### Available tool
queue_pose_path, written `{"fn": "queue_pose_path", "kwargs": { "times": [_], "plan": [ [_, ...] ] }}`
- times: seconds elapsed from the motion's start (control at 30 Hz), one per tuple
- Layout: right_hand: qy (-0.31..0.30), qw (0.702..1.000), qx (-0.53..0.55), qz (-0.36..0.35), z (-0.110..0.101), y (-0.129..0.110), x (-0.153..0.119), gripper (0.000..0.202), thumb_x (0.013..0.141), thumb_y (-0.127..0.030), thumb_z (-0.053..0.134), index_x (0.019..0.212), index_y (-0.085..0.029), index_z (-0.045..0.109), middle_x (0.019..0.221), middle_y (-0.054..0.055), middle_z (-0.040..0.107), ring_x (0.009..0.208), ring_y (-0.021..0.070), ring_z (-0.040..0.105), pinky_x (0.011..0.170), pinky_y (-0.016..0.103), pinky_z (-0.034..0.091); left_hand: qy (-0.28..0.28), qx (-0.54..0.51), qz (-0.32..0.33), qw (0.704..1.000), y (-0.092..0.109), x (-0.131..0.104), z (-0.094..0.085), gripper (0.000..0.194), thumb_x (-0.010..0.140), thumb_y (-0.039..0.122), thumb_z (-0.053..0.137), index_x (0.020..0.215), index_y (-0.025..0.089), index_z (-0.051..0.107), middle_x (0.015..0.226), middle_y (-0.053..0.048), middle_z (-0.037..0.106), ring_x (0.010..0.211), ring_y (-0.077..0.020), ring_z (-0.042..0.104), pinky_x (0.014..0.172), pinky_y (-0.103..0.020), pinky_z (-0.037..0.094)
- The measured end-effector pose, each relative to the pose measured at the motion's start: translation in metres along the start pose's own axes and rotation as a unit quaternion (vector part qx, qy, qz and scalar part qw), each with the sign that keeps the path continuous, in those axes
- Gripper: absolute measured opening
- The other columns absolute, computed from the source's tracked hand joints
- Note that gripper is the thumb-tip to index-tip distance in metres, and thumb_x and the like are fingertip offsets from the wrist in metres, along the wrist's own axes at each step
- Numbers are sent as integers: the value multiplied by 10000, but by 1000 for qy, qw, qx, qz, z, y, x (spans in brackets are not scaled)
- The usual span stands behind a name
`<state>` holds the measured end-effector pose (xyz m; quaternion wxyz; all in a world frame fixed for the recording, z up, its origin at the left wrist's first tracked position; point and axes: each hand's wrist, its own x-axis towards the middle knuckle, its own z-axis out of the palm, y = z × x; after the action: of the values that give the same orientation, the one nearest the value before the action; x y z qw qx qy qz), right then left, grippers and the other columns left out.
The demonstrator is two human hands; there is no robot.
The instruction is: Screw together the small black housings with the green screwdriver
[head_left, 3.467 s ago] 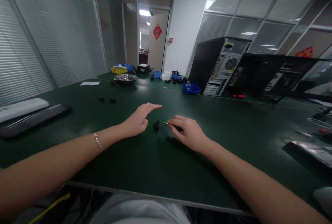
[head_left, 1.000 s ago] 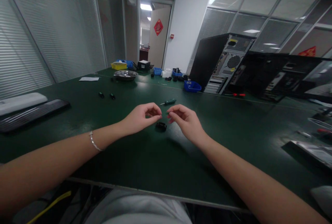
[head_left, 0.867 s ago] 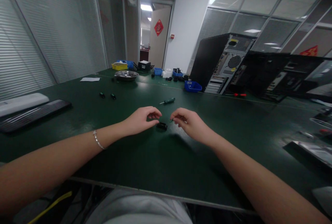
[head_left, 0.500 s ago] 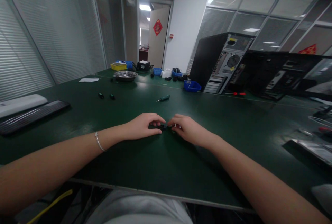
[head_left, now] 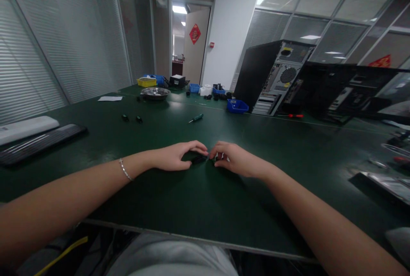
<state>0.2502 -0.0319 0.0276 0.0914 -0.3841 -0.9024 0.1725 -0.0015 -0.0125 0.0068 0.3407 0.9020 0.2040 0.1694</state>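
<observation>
Near the middle of the green table, my left hand (head_left: 174, 155) curves round a small black part (head_left: 198, 159), its thumb at one end and its fingertips at the other. My right hand (head_left: 233, 158) meets it from the right, thumb and fingers pinched close to that part's end. What those right fingertips hold is too small and dark to make out. Beyond both hands lies a screwdriver (head_left: 196, 118) with a green handle. Two small dark pieces, a left one (head_left: 124, 117) and a right one (head_left: 139, 119), rest farther to the left.
A metal bowl (head_left: 155, 93), a yellow bin (head_left: 146, 82) and a blue bin (head_left: 237, 106) stand toward the back. A computer tower (head_left: 259, 75) rises at the back right. On the left is a black keyboard (head_left: 41, 143); a metal-coloured flat unit (head_left: 384, 184) lies at the right.
My left thumb has drawn back to the left along the black part, while its fingertips have shifted slightly right. The screwdriver has moved a little left and away from me.
</observation>
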Motion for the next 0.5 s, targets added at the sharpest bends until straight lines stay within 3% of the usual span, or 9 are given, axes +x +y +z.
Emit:
{"fn": "queue_pose_path", "kwargs": {
  "times": [0.17, 0.3, 0.5],
  "plan": [
    [33, 999, 25, 10, 3, -2, 2, 161, 899, -238, 635, 1029, -143, 625, 999, 40, 632, 829, 163, 621, 742, 344, 533, 30, 23, -13, 999, 0, 0, 5, 477, 811, 127, 634, 1263, 199, 501, 1235, -86, 589, 1180, -232, 540, 1042, -385, 400],
    [83, 994, 71, 13, 8, -15, 4, 182, 887, -202, 635, 1062, -164, 607, 1013, 48, 640, 830, 144, 615, 734, 284, 520, 79, 43, -31, 995, 2, 2, 12, 493, 786, 274, 728, 1224, 197, 514, 1184, -91, 576, 1125, -259, 541, 990, -417, 422],
    [123, 988, 91, 9, 16, -34, 6, 201, 825, -170, 690, 998, -187, 588, 922, 21, 647, 779, 147, 603, 671, 265, 490, 127, 45, -49, 990, 6, 6, 22, 502, 759, 315, 769, 1170, 193, 509, 1113, -82, 597, 1036, -251, 581, 910, -390, 459]
  ]
}}
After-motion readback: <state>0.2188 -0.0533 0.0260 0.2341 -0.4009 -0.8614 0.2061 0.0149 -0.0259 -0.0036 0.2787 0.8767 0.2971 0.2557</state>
